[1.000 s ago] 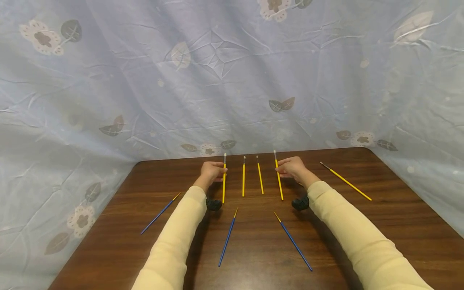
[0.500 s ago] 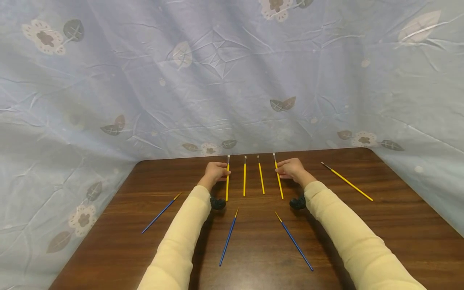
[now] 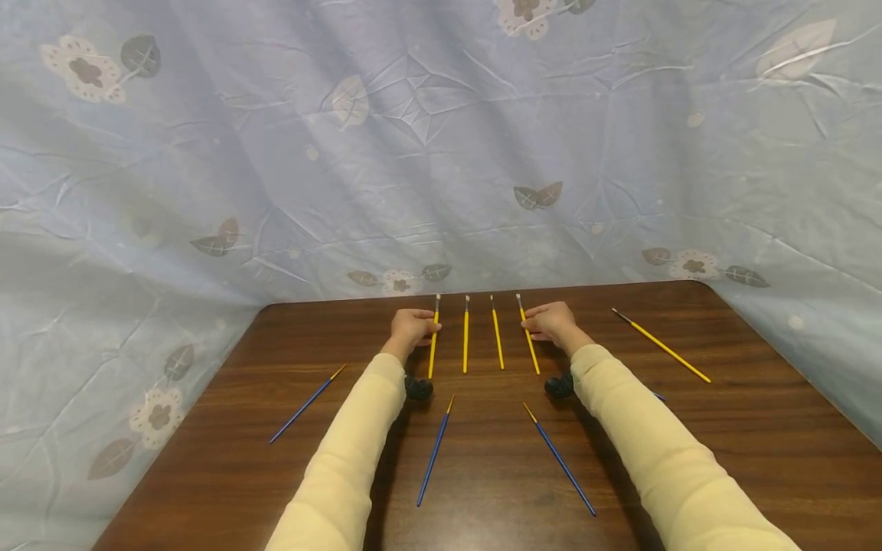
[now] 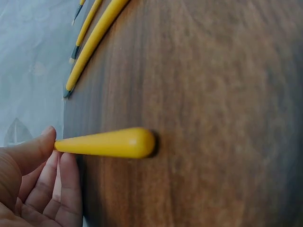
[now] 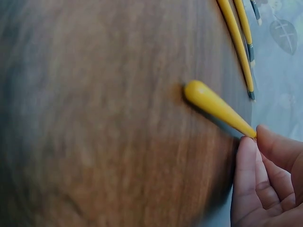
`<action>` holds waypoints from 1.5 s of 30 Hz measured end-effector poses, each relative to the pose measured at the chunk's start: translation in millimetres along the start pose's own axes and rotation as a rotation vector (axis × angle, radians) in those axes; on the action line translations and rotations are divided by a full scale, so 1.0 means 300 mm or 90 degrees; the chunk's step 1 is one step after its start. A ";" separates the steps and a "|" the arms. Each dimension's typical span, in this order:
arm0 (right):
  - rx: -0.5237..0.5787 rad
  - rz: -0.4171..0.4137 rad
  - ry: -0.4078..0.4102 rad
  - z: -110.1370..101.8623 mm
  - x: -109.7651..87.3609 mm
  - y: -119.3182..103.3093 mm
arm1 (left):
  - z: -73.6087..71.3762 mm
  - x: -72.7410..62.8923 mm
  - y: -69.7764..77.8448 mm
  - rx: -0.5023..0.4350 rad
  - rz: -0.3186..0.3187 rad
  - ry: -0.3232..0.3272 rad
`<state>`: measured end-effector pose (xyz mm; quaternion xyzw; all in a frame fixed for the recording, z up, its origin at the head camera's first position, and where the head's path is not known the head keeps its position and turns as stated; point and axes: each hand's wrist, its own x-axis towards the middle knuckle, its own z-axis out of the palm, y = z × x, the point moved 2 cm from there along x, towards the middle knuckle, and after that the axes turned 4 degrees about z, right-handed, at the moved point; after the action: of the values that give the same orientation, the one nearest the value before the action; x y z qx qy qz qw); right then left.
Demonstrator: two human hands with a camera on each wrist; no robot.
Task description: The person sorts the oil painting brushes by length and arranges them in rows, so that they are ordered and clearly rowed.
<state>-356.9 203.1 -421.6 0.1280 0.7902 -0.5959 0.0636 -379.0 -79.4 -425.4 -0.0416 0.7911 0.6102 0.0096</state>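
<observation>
Close to the far edge of the brown table (image 3: pixel 482 459), the left hand (image 3: pixel 412 327) and right hand (image 3: pixel 554 323) are closed to a pinch, thumb and fingertips only a handle's width apart. Each grips the upper handle, the left yellow brush (image 3: pixel 433 356) and the right yellow brush (image 3: pixel 533 356) having bristles toward that edge and butts projecting from the fingers away from it; two other yellow brushes (image 3: pixel 465 340) lie between them.

We stretch our left arm (image 3: pixel 338 474) and right arm (image 3: pixel 661 436) forward, slanting inward. Our left hand (image 3: pixel 411 329) and right hand (image 3: pixel 553 323) face each other, apart, each pinching with the thumb (image 4: pixel 38 150) pressed toward the fingers (image 4: pixel 70 184).
</observation>
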 end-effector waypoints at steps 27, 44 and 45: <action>-0.094 -0.008 0.048 0.022 0.026 -0.018 | 0.009 0.023 -0.019 0.060 0.009 0.010; -0.106 0.018 0.059 0.035 0.026 0.000 | 0.015 0.005 -0.019 0.119 0.038 0.022; -0.106 0.018 0.057 0.035 0.027 0.001 | 0.015 0.005 -0.019 0.124 0.040 0.023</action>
<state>-365.2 194.0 -426.8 0.1598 0.8372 -0.5209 0.0474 -380.2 -76.5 -432.1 -0.0266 0.8477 0.5295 -0.0203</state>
